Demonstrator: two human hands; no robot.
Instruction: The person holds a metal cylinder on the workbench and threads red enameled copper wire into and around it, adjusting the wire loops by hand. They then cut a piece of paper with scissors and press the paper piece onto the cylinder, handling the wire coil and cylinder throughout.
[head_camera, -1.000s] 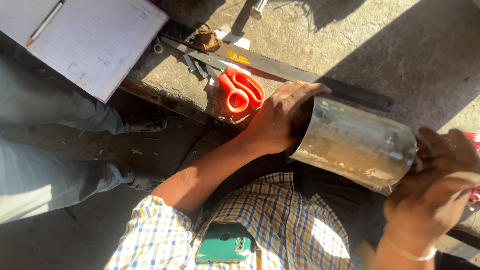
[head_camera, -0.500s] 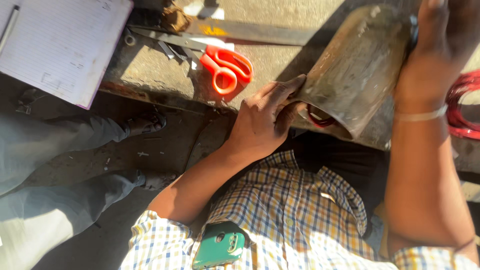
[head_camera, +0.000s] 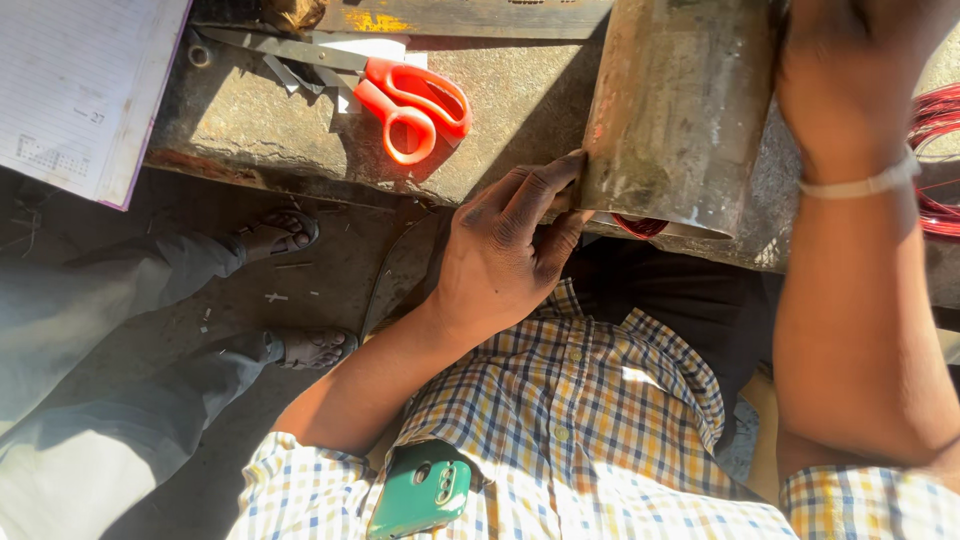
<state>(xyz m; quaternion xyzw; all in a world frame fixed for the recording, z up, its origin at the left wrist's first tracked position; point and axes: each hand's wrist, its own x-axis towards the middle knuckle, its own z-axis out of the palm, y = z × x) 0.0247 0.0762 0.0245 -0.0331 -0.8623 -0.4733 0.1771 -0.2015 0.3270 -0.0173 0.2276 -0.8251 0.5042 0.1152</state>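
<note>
Two hands on one metal cylinder (head_camera: 680, 110) at the upper right of the frame, as we see it.

Going from the left, we see an open notebook (head_camera: 75, 90) in the upper left corner, and below it another person's grey trouser legs and sandalled feet (head_camera: 290, 232) on the ground. On the worn metal bench (head_camera: 260, 120) lie orange-handled scissors (head_camera: 400, 95), well apart from the cylinder. At the centre, the left hand (head_camera: 505, 250) presses its fingertips against the cylinder's lower left edge, fingers bent and spread, thumb alongside. A green phone (head_camera: 422, 490) sits in the checked shirt pocket at the bottom. The right hand (head_camera: 850, 70) is clasped over the cylinder's upper right side; we cannot see its fingertips. Red wire coils (head_camera: 935, 140) show at the right edge.
</note>
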